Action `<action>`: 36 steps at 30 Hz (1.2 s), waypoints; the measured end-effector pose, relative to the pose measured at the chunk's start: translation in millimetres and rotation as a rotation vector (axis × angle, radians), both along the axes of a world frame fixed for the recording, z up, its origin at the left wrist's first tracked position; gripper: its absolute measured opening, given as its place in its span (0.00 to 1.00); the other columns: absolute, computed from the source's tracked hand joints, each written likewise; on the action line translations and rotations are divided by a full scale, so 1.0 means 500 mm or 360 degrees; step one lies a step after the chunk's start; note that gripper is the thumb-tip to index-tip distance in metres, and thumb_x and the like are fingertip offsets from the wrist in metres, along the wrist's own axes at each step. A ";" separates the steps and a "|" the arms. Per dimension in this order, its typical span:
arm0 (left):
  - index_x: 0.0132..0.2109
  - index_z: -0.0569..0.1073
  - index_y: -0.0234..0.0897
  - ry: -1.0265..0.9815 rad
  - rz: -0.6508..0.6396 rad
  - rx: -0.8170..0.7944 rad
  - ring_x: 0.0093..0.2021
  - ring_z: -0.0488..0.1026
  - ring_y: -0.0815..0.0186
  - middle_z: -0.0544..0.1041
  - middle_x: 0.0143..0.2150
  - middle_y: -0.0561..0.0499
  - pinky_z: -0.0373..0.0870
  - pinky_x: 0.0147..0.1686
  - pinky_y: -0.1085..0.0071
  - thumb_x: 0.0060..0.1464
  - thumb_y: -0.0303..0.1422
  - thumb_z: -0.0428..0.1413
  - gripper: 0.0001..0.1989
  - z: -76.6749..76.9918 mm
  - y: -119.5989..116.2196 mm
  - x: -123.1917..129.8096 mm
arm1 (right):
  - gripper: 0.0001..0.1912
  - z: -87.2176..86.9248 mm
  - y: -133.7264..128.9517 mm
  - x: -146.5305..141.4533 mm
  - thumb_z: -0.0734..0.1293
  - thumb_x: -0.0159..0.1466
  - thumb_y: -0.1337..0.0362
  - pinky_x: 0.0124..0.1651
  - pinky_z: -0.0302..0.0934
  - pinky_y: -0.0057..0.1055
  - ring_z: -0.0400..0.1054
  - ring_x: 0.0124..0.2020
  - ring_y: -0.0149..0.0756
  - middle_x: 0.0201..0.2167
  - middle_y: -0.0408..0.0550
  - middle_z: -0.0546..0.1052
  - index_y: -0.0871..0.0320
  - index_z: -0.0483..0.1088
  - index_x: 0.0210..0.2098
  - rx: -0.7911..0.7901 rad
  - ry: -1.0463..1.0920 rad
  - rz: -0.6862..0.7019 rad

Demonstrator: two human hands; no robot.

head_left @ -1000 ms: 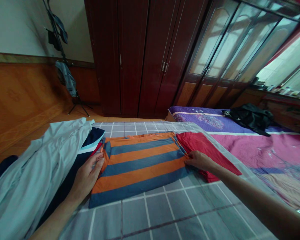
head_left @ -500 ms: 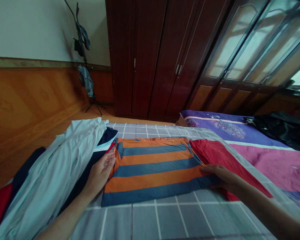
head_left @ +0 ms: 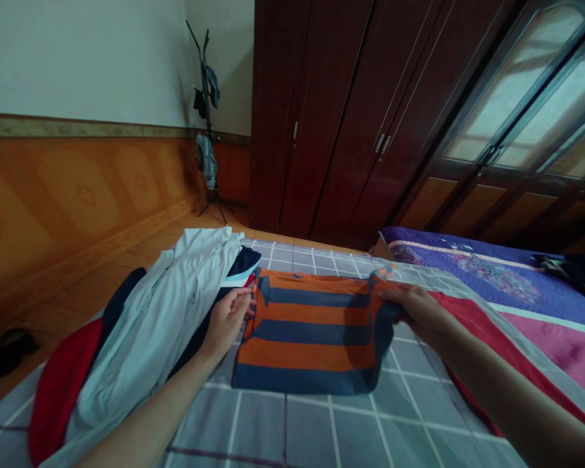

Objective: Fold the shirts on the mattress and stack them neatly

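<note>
A folded orange and slate-blue striped shirt lies on the grey checked bedsheet. My right hand grips its right edge and lifts that side over the shirt, casting a shadow on the stripes. My left hand holds the shirt's left edge, its fingertips curled around the fabric. A long red garment stretches out from under my right forearm. A pale blue-grey shirt lies to the left of my left hand.
A navy garment and a red garment lie with the pale shirt at the bed's left side. A purple quilt adjoins on the right. A dark wooden wardrobe stands beyond, and a coat stand holds clothes.
My right hand has raised the shirt's right side and turned it inward, narrowing the visible shirt. The view has swung, so the room and bed appear shifted to the right.
</note>
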State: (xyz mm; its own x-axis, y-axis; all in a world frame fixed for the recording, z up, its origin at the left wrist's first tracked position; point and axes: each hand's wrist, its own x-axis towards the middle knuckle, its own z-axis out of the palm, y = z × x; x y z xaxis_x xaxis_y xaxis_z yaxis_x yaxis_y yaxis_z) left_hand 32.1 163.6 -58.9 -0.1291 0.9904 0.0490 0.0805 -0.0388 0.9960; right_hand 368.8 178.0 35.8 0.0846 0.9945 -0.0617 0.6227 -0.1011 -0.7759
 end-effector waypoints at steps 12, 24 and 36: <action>0.46 0.70 0.32 -0.0092 -0.0207 -0.0017 0.37 0.75 0.62 0.77 0.37 0.47 0.69 0.35 0.71 0.51 0.49 0.55 0.25 -0.025 0.010 -0.013 | 0.20 -0.123 -0.079 -0.444 0.61 0.53 0.72 0.33 0.61 0.33 0.72 0.34 0.45 0.36 0.58 0.78 0.64 0.68 0.46 0.0284 -0.0910 0.0913; 0.52 0.64 0.32 -0.0145 -0.0371 -0.0150 0.28 0.73 0.67 0.73 0.28 0.53 0.65 0.28 0.74 0.49 0.39 0.58 0.26 -0.024 0.010 -0.015 | 0.23 -0.149 -0.118 -0.401 0.60 0.53 0.76 0.37 0.60 0.32 0.68 0.36 0.39 0.37 0.50 0.75 0.60 0.65 0.48 0.0611 -0.0925 0.1151; 0.50 0.64 0.31 -0.0016 -0.0340 -0.0178 0.26 0.73 0.65 0.73 0.27 0.53 0.66 0.26 0.73 0.43 0.31 0.57 0.25 -0.017 0.009 -0.009 | 0.07 -0.189 -0.167 -0.339 0.63 0.57 0.75 0.33 0.52 0.32 0.61 0.32 0.37 0.30 0.45 0.70 0.56 0.66 0.29 0.0847 -0.1106 0.1023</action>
State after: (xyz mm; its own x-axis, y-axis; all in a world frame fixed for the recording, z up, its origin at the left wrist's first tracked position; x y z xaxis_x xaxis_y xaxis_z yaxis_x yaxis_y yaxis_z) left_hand 27.8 168.2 -67.3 0.0841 0.9945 -0.0627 0.0726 0.0566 0.9958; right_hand 199.4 94.3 -58.9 -0.6116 0.7504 0.2507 0.7591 0.6459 -0.0813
